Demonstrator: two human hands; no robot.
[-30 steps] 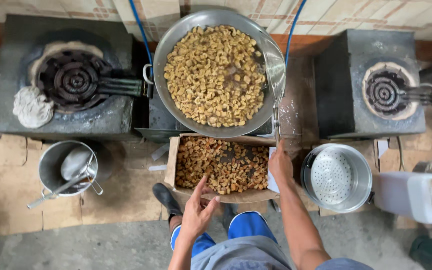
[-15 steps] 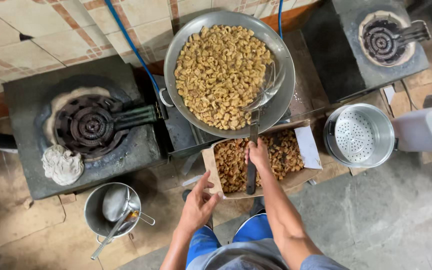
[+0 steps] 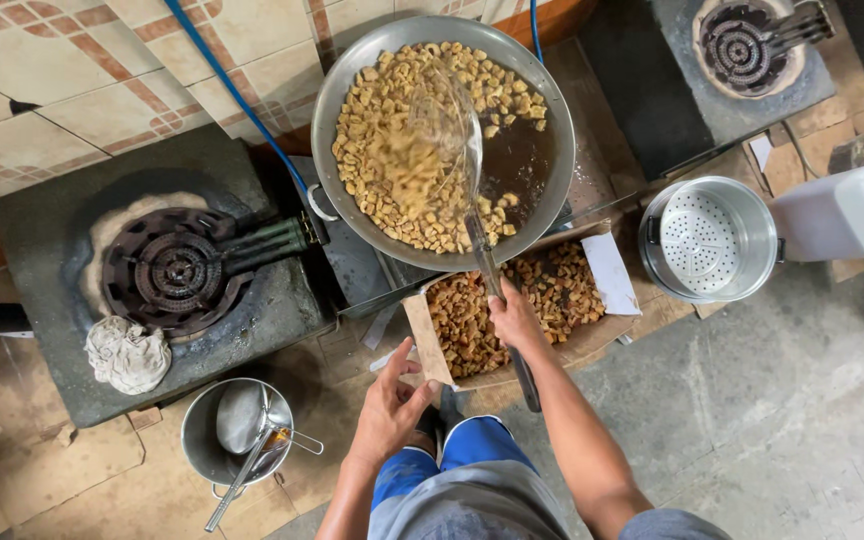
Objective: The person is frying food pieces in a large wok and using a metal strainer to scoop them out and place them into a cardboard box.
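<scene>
Blue shorts (image 3: 452,455) at the bottom edge mark the person's own body; two hands show above them. Left hand (image 3: 392,400) hovers with fingers spread and loose, gripping nothing, just beside the near left corner of one cardboard box (image 3: 427,335) filled with browned fried pieces. Right hand (image 3: 514,318) is closed around the handle of one long skimmer (image 3: 482,250), above the box's middle; the skimmer's mesh head is blurred over the pan's centre, carrying pale pieces. One wide metal pan (image 3: 552,120) lies beyond the box, its left part heaped with pale pieces, its right part showing bare dark oil up to the rim. Two dark ring burners are counted: one burner (image 3: 177,270) on a grey block left of the pan, with a crumpled rag (image 3: 127,355) at that block's near edge, and a second burner (image 3: 747,45) on a block at the upper right corner. One bucket (image 3: 202,440), holding ladles, stands near the left hand on the floor. One steel pot with a perforated insert (image 3: 707,240) stands right of the box, a white jug (image 3: 842,215) just beside it. Open concrete floor (image 3: 772,420) spreads at the lower right.
</scene>
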